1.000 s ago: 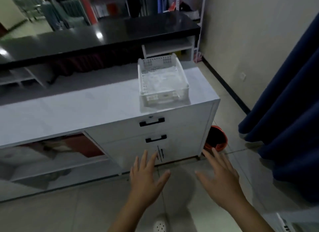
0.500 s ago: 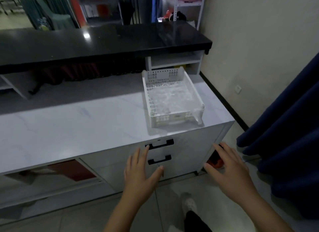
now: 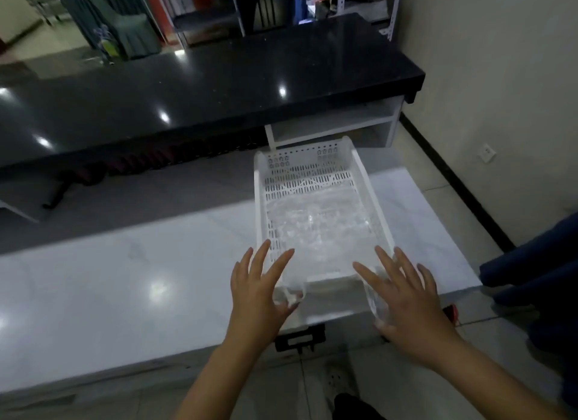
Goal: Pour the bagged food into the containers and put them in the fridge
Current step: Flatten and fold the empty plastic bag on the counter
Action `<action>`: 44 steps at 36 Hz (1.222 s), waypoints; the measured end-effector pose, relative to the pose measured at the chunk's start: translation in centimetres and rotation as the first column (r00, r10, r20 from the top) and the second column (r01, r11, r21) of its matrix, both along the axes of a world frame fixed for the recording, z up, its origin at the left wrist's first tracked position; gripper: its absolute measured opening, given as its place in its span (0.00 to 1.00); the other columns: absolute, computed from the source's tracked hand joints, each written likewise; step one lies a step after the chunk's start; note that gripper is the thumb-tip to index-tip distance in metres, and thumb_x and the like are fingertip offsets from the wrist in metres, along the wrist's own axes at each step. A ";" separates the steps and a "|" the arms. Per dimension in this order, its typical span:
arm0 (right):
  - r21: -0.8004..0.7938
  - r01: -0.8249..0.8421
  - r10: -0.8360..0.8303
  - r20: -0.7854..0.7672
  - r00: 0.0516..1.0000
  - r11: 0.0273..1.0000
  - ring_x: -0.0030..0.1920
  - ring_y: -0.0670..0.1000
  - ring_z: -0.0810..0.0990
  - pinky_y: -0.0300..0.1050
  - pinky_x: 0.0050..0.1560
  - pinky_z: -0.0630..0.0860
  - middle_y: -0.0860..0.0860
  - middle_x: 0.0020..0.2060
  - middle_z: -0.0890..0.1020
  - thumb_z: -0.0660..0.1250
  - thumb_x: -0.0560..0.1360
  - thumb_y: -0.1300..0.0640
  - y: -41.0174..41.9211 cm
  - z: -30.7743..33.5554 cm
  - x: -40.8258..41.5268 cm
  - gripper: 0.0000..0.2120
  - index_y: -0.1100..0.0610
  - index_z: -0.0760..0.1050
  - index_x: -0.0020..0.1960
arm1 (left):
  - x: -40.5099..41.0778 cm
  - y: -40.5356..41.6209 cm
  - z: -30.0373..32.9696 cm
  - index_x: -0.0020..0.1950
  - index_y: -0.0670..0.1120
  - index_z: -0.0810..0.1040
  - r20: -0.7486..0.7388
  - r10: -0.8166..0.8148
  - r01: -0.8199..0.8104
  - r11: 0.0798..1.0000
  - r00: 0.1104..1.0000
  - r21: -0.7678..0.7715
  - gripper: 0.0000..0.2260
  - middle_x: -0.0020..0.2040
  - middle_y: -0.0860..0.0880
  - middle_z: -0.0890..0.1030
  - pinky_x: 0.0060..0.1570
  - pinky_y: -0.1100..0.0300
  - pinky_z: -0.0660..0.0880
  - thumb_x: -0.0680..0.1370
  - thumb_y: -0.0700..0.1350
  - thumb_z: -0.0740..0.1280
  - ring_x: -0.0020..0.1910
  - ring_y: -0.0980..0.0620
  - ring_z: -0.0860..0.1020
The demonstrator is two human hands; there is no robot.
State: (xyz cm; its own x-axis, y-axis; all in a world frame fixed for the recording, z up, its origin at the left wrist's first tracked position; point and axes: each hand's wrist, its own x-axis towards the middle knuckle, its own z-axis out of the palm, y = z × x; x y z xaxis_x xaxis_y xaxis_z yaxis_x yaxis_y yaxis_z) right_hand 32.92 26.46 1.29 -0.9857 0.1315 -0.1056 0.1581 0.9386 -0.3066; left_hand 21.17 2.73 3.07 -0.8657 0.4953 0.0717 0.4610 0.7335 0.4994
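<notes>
A white perforated plastic basket [image 3: 319,169] stands on the white marble counter [image 3: 125,279], near its right end. Clear plastic containers or bags [image 3: 316,228] lie inside it; what they hold cannot be made out. My left hand [image 3: 259,291] is spread open at the basket's near left corner, fingers straight. At the near right corner hovers my right hand [image 3: 406,300], also spread open. Neither hand grips anything. No fridge is in view.
A black glossy counter [image 3: 219,75] runs behind the white one, with an open white shelf [image 3: 331,125] under its right end. Black drawer handles [image 3: 300,338] show below the counter's front edge. A dark blue curtain [image 3: 538,279] hangs at right. A wall [image 3: 500,75] stands beyond.
I have stepped closer to the counter. Both hands rose from in front of the drawers to the basket's near corners, staying open.
</notes>
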 end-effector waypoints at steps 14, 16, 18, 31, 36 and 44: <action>-0.447 -0.008 -0.174 -0.365 0.915 0.895 0.68 0.55 0.72 0.59 0.67 0.67 0.49 0.63 0.79 0.69 0.77 0.55 3.7 2.7 -6.3 0.08 0.55 0.86 0.51 | -8.0 1.5 3.5 0.51 0.56 0.86 0.110 -0.006 -0.029 0.949 0.994 0.313 0.11 0.62 0.64 0.77 0.66 0.49 0.72 0.75 0.40 0.74 0.65 0.56 0.74; -0.494 0.021 -0.227 -0.360 0.905 0.869 0.68 0.50 0.72 0.53 0.67 0.69 0.48 0.62 0.80 0.67 0.76 0.51 3.6 4.1 -7.5 0.12 0.55 0.86 0.52 | -9.4 1.5 4.6 0.50 0.59 0.85 0.151 -0.017 -0.041 0.926 0.988 0.374 0.09 0.61 0.64 0.79 0.62 0.54 0.73 0.76 0.43 0.73 0.63 0.59 0.75; -0.535 0.053 -0.280 -0.353 0.893 0.843 0.66 0.46 0.73 0.49 0.67 0.70 0.45 0.60 0.80 0.67 0.74 0.49 3.4 5.7 -8.7 0.13 0.53 0.85 0.52 | -10.8 1.2 5.8 0.51 0.58 0.86 0.189 -0.042 -0.042 0.906 0.981 0.421 0.07 0.60 0.63 0.80 0.60 0.60 0.73 0.75 0.47 0.72 0.61 0.60 0.77; -0.622 -0.092 -0.427 -0.630 0.649 0.777 0.51 0.44 0.83 0.35 0.52 0.78 0.40 0.50 0.85 0.71 0.76 0.52 -0.5 16.0 -13.3 0.09 0.36 0.84 0.49 | -18.5 -3.7 15.0 0.60 0.55 0.82 0.027 -0.323 0.242 0.759 0.946 0.605 0.14 0.56 0.57 0.84 0.59 0.49 0.78 0.82 0.38 0.64 0.57 0.55 0.82; -0.630 -0.173 -0.440 -0.687 0.578 0.757 0.51 0.52 0.85 0.49 0.53 0.82 0.48 0.49 0.86 0.71 0.76 0.49 -4.0 17.7 -13.6 0.05 0.41 0.84 0.51 | -19.6 -7.7 17.7 0.62 0.52 0.81 -0.087 -0.368 0.329 0.671 0.926 0.665 0.15 0.61 0.51 0.83 0.60 0.45 0.78 0.82 0.36 0.62 0.60 0.48 0.81; -0.555 -0.213 -0.357 -0.737 0.574 0.804 0.54 0.53 0.83 0.50 0.56 0.79 0.48 0.53 0.84 0.69 0.79 0.56 -11.6 16.4 -14.7 0.06 0.49 0.81 0.54 | -19.0 -15.3 17.2 0.65 0.49 0.79 -0.182 -0.291 0.339 0.708 0.939 0.620 0.14 0.62 0.53 0.82 0.63 0.51 0.77 0.82 0.38 0.62 0.63 0.50 0.80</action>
State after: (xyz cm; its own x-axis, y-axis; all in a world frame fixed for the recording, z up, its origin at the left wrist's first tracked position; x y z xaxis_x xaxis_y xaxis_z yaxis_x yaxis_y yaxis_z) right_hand 18.22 14.88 17.71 -0.6770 0.4072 0.6131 -0.3518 0.5526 -0.7555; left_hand 2.16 -12.56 20.27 -0.6487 0.5563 0.5194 0.6563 0.0633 0.7519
